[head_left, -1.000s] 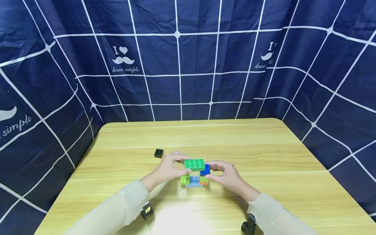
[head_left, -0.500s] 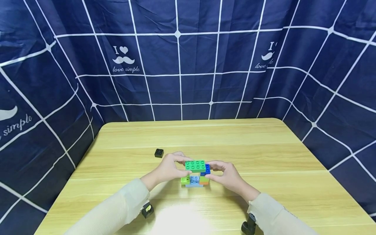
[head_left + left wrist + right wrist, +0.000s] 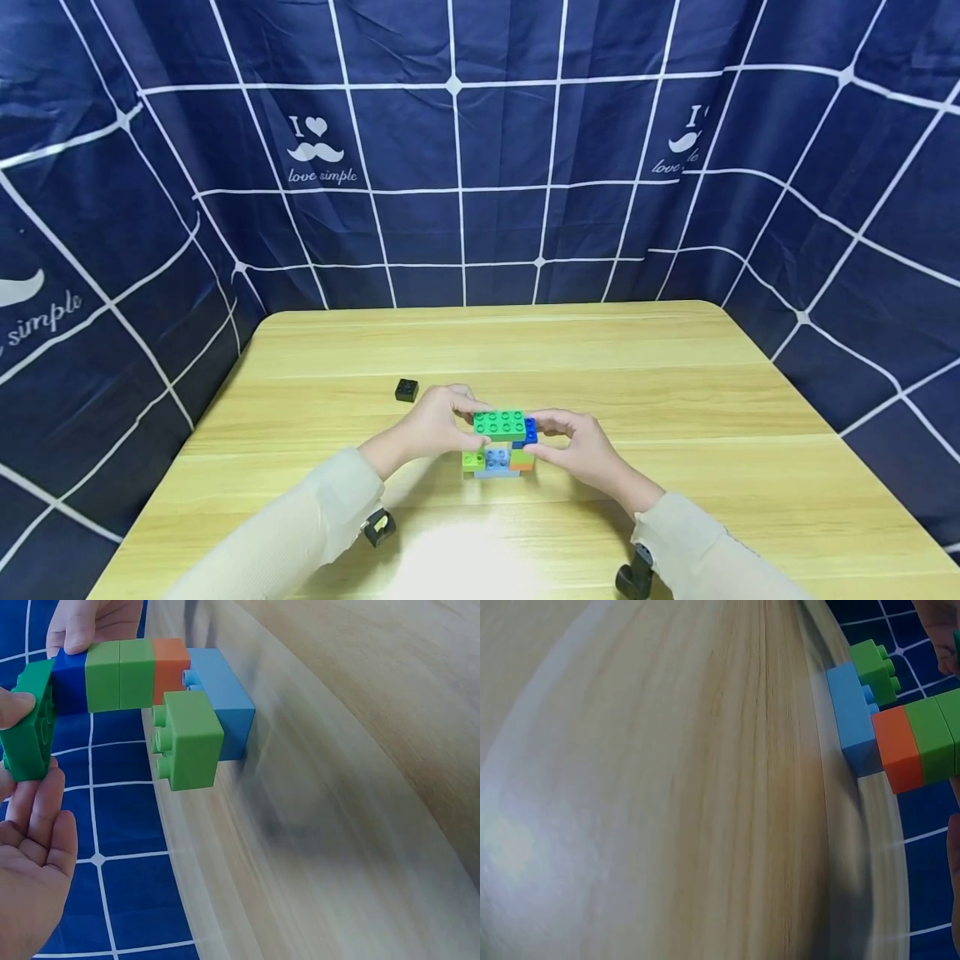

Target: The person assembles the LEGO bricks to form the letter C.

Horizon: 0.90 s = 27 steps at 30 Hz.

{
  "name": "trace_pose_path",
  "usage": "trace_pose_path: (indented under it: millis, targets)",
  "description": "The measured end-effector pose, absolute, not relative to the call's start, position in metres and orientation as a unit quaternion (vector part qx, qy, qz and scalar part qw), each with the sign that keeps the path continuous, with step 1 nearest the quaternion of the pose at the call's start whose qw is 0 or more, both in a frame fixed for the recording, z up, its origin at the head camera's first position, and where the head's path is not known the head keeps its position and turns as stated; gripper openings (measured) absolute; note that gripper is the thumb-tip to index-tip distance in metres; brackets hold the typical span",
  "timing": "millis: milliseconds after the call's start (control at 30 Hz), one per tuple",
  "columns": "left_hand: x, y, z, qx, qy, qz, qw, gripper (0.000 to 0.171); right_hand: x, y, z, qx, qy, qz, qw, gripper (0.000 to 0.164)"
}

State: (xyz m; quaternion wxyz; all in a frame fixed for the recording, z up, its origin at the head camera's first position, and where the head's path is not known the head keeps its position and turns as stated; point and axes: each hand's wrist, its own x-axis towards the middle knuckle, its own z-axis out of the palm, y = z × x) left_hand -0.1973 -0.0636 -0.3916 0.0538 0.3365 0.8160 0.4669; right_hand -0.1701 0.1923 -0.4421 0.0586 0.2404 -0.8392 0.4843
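My left hand pinches a long green building brick between thumb and fingers, studs up. It bridges over a small brick build, its right end at the dark blue brick. My right hand grips that dark blue brick, the top of a column. In the left wrist view the column has two lime bricks and an orange brick under the blue one. A light blue base brick carries the column and, at its other end, a single lime brick with exposed studs.
A loose black brick lies on the wooden table, beyond and left of my left hand. A dark blue gridded cloth hangs around the table's back and sides. Black wrist mounts sit under both sleeves.
The left hand has shifted the green brick slightly right and down, so it covers more of the dark blue brick. The right hand has stayed nearly still.
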Motion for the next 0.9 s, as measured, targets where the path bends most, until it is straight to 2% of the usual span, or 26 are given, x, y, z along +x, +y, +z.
trace_pose_path:
  millis: [200, 300, 433, 900]
  targets:
    - [-0.198, -0.064, -0.392, 0.344, 0.813, 0.467, 0.053, 0.038, -0.169, 0.192, -0.437, 0.226, -0.844, 0.485, 0.027, 0.047]
    - [-0.198, -0.065, -0.393, 0.346, 0.812, 0.467, 0.05, 0.037, -0.162, 0.183, -0.418, 0.226, -0.843, 0.487, 0.028, 0.051]
    - [-0.198, -0.065, -0.393, 0.349, 0.811, 0.468, 0.046, 0.036, -0.154, 0.169, -0.395, 0.244, -0.833, 0.493, 0.056, 0.046]
    - [-0.201, -0.065, -0.396, 0.36, 0.811, 0.459, 0.033, 0.037, -0.154, 0.164, -0.399, 0.241, -0.818, 0.518, 0.062, 0.036]
